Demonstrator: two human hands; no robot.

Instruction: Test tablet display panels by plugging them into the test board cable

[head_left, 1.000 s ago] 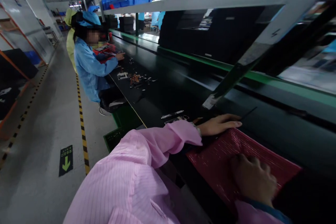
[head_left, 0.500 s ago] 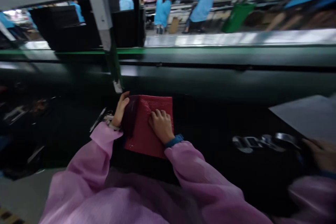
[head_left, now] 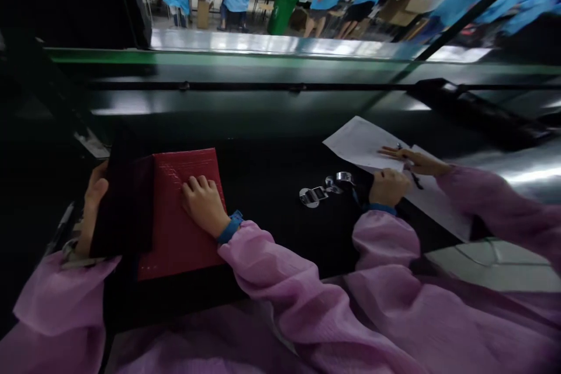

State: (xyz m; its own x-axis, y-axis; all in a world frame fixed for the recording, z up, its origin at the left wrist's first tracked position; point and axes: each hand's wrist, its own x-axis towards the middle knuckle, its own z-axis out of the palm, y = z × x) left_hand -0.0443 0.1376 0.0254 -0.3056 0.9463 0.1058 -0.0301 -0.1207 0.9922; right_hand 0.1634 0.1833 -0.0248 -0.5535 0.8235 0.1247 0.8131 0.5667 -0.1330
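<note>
A red, glossy bag (head_left: 175,239) with a crinkled, bubble-wrap-like surface lies on the dark bench in front of me. A black flat panel (head_left: 125,204) overlaps its left side; whether it is inside the bag or over it I cannot tell. My left hand (head_left: 93,201) grips the panel's left edge, thumb on the near face and the other fingers partly hidden behind. On the red bag rests my right hand (head_left: 204,204), its fingers curled together and pressing into the wrinkled surface near the right edge.
Shiny metal-and-glass pieces (head_left: 322,193) lie in a row to my right. A co-worker's hands (head_left: 388,187) are over white paper (head_left: 359,143), one with a pen. A dark rail (head_left: 245,86) crosses behind the bench. A slim light object (head_left: 65,219) lies at far left.
My view has swung right, bringing the co-worker's hands and paper into sight. More of the black panel shows left of the red bag. My right hand stays on the bag.
</note>
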